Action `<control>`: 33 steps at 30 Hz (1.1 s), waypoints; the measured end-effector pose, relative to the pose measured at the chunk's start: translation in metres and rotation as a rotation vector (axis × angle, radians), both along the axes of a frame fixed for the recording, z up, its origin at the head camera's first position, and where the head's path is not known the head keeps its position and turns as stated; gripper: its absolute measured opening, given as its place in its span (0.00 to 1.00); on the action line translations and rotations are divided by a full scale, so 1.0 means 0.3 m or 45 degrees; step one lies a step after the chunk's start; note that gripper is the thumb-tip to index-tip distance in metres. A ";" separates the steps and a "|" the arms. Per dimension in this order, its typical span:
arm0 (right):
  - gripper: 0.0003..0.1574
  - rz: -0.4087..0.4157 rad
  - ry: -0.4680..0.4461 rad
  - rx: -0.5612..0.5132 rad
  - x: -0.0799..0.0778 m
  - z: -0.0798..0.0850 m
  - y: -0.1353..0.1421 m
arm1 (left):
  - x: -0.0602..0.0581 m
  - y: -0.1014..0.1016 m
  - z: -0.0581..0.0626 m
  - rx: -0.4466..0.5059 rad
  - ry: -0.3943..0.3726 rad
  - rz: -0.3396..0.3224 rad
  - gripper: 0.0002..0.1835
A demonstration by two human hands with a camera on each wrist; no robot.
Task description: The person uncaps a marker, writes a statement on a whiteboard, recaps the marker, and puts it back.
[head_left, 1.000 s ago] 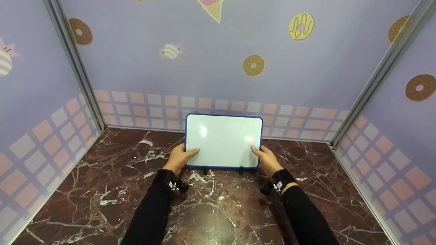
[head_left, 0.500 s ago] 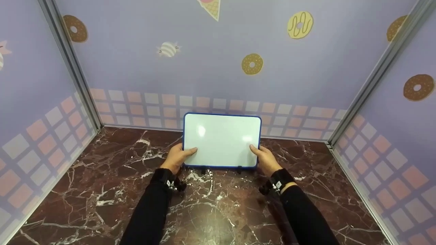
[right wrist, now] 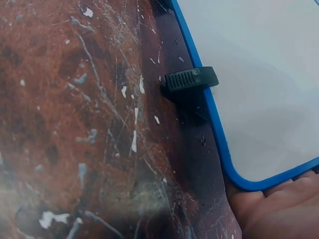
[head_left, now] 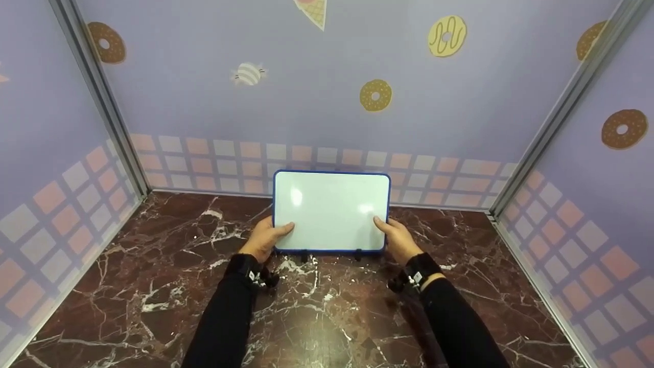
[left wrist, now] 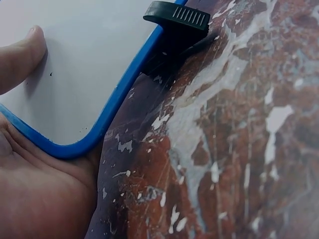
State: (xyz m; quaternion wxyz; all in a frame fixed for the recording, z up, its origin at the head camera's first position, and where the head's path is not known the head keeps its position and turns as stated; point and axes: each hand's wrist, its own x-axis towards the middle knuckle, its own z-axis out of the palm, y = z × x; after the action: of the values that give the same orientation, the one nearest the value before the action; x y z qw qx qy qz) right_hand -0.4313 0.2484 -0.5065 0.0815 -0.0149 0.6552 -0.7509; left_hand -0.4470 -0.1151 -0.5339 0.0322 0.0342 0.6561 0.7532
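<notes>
A small whiteboard (head_left: 331, 210) with a blue frame leans back in the middle of the head view. Two dark ridged feet, a left one (left wrist: 182, 19) and a right one (right wrist: 192, 78), grip its lower edge and rest on the tabletop. My left hand (head_left: 262, 238) holds the board's left side, thumb laid across the white face and fingers behind. On the opposite side my right hand (head_left: 401, 240) grips the edge the same way, its thumb on the face. The fingers behind the board are mostly hidden.
Dark red marbled tabletop (head_left: 168, 286) with white veins spreads around the board. Behind it rises a lilac back wall (head_left: 306, 112) printed with sweets and checks. Side panels (head_left: 46, 214) with metal corner posts close in left and right.
The whole view shifts slightly, so board, hands and wall sit a little further left. Both hands keep the same hold on the whiteboard.
</notes>
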 end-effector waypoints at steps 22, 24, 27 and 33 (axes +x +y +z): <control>0.40 0.041 0.046 0.216 0.066 -0.011 0.087 | 0.086 0.029 0.000 -0.001 0.009 -0.099 0.26; 0.38 0.038 0.046 0.215 0.071 -0.015 0.094 | 0.094 0.031 -0.003 -0.004 0.017 -0.111 0.26; 0.35 0.033 0.041 0.204 0.079 -0.021 0.101 | 0.106 0.031 -0.005 -0.018 0.022 -0.131 0.26; 0.35 0.051 0.054 0.223 0.109 -0.020 0.119 | 0.131 0.034 -0.004 -0.034 0.036 -0.142 0.25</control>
State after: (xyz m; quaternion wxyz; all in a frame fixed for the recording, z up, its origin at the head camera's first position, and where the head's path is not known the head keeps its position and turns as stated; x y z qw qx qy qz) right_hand -0.3986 0.2841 -0.5126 0.0836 -0.0368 0.7196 -0.6883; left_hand -0.4078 -0.1049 -0.5350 0.0652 0.0810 0.6635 0.7409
